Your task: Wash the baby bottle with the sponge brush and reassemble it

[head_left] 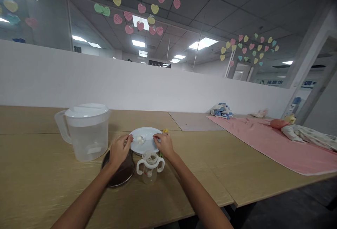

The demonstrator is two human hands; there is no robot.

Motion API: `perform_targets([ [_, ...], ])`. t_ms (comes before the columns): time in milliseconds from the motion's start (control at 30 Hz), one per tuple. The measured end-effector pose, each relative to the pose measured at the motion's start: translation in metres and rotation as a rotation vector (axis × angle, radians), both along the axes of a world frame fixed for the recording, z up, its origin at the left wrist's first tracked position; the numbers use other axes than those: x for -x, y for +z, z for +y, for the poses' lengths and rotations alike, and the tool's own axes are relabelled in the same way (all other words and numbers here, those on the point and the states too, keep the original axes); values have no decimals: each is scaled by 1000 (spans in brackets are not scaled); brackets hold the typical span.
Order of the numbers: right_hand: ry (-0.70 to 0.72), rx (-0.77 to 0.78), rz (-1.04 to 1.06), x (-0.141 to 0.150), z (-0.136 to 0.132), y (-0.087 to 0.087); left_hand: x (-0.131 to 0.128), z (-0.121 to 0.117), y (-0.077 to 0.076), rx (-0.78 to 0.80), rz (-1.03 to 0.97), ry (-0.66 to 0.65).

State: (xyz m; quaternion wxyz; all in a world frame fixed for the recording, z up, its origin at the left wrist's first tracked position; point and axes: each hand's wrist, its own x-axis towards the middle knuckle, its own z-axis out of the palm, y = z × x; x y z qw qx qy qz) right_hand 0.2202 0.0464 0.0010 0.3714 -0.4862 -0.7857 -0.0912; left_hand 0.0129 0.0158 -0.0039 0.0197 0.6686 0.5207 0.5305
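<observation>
A white plate (145, 133) lies on the wooden table with a small white piece (139, 139) on it. My left hand (119, 149) rests at the plate's left rim with its fingers curled. At the right rim, my right hand (164, 143) has its fingers pinched on the edge. Just in front of the plate stands a clear baby bottle (150, 167) with two white handles, between my forearms. A dark round tin lid or dish (121, 174) lies under my left wrist.
A large translucent pitcher (86, 130) with a white lid stands left of the plate. To the right a pink blanket (273, 145) carries a baby doll (302, 132). Bundled cloths (221, 110) lie near the white partition. The table edge runs close at the lower right.
</observation>
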Motion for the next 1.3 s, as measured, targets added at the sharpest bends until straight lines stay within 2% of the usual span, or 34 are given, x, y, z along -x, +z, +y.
perform_targets([
  [167,42,241,-257,29,17,26,0,-1,1,-41,136,37],
  [300,96,391,-433,47,31,30,-2,-5,4,-92,337,70],
  [467,155,298,-365,49,41,19,-4,-9,7,-135,389,92],
  [567,180,296,-321,42,42,13,-5,-9,7,-126,397,96],
  [733,185,360,-272,29,43,11,-4,-9,6,-96,415,89],
  [900,191,503,-283,25,39,15,-6,-9,5,-110,439,87],
  [1300,301,511,-332,29,37,11,-8,-8,4,-74,480,33],
])
